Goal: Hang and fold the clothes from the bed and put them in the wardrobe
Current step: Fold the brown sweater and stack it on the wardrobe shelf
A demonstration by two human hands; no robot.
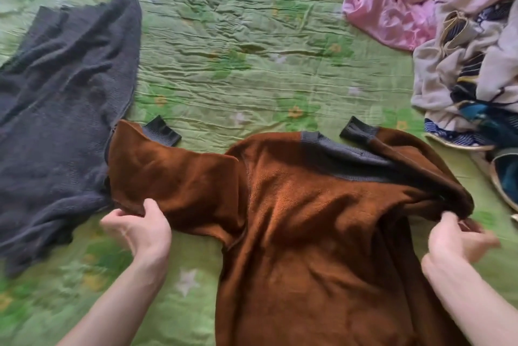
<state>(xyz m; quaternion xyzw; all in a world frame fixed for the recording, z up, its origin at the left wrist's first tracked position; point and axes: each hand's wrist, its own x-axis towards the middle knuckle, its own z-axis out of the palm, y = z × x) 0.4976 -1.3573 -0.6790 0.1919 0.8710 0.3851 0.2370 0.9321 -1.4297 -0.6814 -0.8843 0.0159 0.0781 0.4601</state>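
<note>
Sweater [308,219] inside-out, brown fleece, blk cuffs

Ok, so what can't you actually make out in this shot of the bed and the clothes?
Head view only:
- Brown sweater: its hem is cut off by the bottom edge.
- Dark grey garment: cut off by the left edge.
- Clothes pile: tangled and cut off at the right; items can't be counted.
- Right hand: fingertips motion-blurred.
- Wardrobe: out of frame.

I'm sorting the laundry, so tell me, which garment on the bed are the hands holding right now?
The brown fleece sweater with dark ribbed cuffs: left hand and right hand pinch its edges. The dark grey knit lies untouched.
</note>
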